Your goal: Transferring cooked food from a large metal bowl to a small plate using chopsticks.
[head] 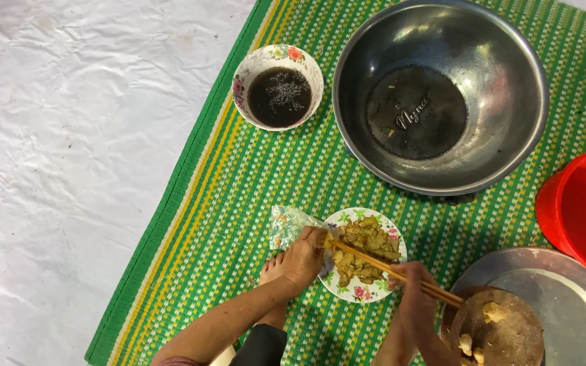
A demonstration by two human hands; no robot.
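A floral plate (357, 290) of chopped yellowish food sits on the green mat (252, 203); the right hand (412, 288) clamps chopsticks (388, 270) over it, the left hand (303, 257) grips its rim beside a plastic bag (286, 224)

Floor's covered with a wrinkly white plastic sheet (69, 169), kinda scuffed and creased all over. On top of it there's a woven mat (239, 203), green with white checks and yellow stripes along the edge, laid at a slant. Lighting's soft and even, no harsh shadows.
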